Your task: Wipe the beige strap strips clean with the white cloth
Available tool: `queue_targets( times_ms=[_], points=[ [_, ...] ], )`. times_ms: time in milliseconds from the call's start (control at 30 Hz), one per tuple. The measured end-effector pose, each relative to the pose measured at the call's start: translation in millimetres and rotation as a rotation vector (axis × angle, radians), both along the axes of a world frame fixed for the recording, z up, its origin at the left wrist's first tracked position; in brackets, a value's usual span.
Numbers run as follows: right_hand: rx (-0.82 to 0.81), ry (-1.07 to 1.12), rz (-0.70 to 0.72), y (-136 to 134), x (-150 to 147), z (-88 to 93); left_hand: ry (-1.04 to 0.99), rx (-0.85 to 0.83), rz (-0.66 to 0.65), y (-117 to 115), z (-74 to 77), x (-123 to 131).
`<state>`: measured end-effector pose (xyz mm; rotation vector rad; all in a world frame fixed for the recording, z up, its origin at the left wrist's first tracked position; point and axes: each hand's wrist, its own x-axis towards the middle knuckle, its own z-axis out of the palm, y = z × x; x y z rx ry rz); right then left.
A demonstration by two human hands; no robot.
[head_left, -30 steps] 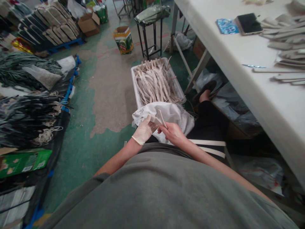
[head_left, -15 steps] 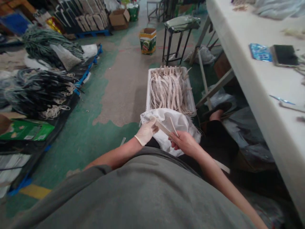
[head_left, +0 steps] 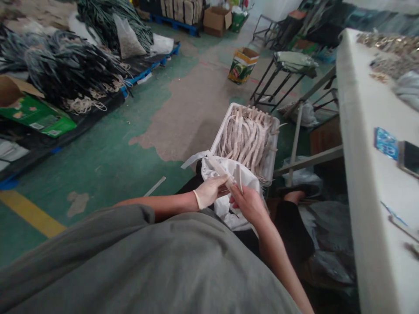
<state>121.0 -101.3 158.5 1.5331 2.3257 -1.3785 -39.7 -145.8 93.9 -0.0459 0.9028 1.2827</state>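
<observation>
My left hand (head_left: 212, 191), in a pale glove, is closed on a flat beige strip (head_left: 220, 169) above my lap. Close beside it, my bare right hand (head_left: 248, 201) pinches the same strip, and a short end stands up past its fingers. Under both hands a white cloth or sack (head_left: 247, 172) lies over my lap. Just beyond it sits a white plastic crate (head_left: 220, 131) full of many similar beige strips (head_left: 245, 135). The fingertips of my left hand are partly hidden.
On my right runs a long white table (head_left: 363, 131) bearing a blue packet (head_left: 386, 143) and a phone (head_left: 410, 158). A black stool (head_left: 275, 83) and a yellow-green carton (head_left: 242, 65) stand ahead. Pallets with bundled dark cords (head_left: 72, 65) line the left.
My view has turned to the right. My hands have come closer together on the strip, and a pale strip end now sticks out left of the white cloth.
</observation>
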Motion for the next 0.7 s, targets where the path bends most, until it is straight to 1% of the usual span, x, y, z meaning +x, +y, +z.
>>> queue_targets(
  times_ms=[67, 133, 200, 267, 333, 400, 467, 500, 600, 633, 700],
  points=[
    [-0.007, -0.006, 0.013, 2, 3, 1.5, 0.025, -0.04, 0.069, 2, 0.6, -5],
    [0.044, -0.055, 0.018, 4, 6, 2.8, 0.032, -0.071, 0.11, 3, -0.2, -10],
    [0.126, -0.121, 0.026, 6, 3, 2.5, 0.006, -0.039, 0.074, 1, -2.0, -8],
    [0.163, -0.148, 0.031, 7, -3, 0.7, -0.028, 0.022, 0.014, -1, -4.0, -2],
    [0.119, -0.124, 0.028, 6, -5, -1.5, -0.033, 0.041, 0.01, -1, -5.4, 2],
    [0.047, -0.073, 0.023, 5, 0, -3.0, -0.007, -0.002, 0.059, 0, -6.4, 2],
    [0.042, -0.071, 0.016, 4, 5, -3.8, 0.011, -0.034, 0.084, 0, -7.2, 1],
    [0.068, -0.088, 0.013, 3, 6, -4.1, 0.007, -0.028, 0.068, 0, -7.4, 3],
    [0.142, -0.124, 0.004, 1, 3, -4.3, -0.039, 0.055, -0.03, -3, -7.1, 8],
    [0.132, -0.105, 0.002, 1, 3, -4.2, -0.041, 0.073, -0.043, -3, -6.6, 9],
    [0.068, -0.045, -0.001, -2, 5, -4.2, -0.014, 0.065, -0.005, 0, -5.2, 5]
  ],
)
